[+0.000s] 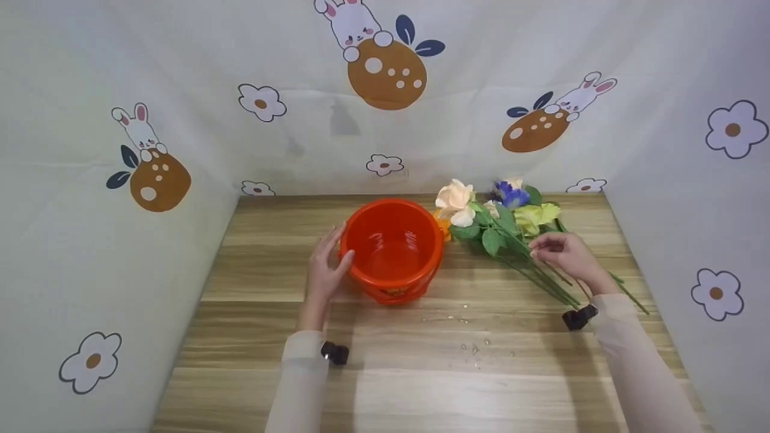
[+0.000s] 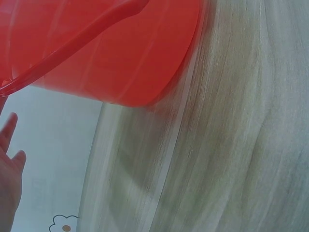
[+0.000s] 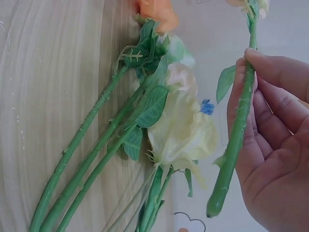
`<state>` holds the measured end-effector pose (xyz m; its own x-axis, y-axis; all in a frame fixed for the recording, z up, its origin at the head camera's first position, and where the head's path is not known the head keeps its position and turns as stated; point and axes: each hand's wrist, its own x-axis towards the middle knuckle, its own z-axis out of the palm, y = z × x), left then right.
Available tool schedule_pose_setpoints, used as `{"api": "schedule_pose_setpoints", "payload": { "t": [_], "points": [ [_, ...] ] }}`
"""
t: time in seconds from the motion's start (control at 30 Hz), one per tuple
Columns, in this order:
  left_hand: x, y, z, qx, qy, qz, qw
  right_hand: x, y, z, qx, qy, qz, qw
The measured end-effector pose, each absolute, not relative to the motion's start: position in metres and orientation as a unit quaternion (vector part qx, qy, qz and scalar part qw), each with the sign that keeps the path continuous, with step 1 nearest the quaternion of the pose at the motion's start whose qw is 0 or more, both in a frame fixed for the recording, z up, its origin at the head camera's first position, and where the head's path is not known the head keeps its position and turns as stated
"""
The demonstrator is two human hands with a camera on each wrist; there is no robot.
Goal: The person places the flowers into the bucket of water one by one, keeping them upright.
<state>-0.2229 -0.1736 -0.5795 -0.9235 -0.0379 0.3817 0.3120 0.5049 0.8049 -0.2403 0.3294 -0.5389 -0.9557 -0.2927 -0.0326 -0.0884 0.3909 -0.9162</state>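
A red-orange bucket (image 1: 394, 240) stands upright on the wooden table. My left hand (image 1: 325, 270) is at its left rim, thumb and fingers spread; whether the fingertips touch it I cannot tell. In the left wrist view the bucket's red handle (image 2: 72, 53) slants across its side. My right hand (image 3: 280, 125) pinches the thorny green stem of a rose (image 3: 236, 140) between thumb and fingers. Its pale bloom is partly cut off at the top of the right wrist view. Beside it lie other flowers: a yellow flower (image 3: 181, 128), an orange flower (image 3: 159, 13) and a blue-purple flower (image 1: 511, 193).
Several green stems (image 1: 553, 288) lie toward the table's right edge. Small clear droplets or bits (image 1: 475, 347) are scattered on the table (image 1: 415, 385) in front of the bucket. A white cloth (image 1: 198, 54) printed with rabbits and flowers encloses the back and sides.
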Motion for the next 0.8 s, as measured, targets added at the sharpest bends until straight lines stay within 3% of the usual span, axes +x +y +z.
{"api": "schedule_pose_setpoints", "payload": {
  "t": [0.53, 0.8],
  "points": [
    [-0.218, -0.17, -0.573, -0.063, -0.862, -0.467, 0.188, -0.245, 0.317, -0.525, -0.102, 0.838, -0.529, 0.086],
    [-0.201, -0.154, -0.568, -0.013, -0.874, -0.437, 0.214, -0.25, 0.307, -0.518, -0.101, 0.835, -0.534, 0.088]
  ]
}}
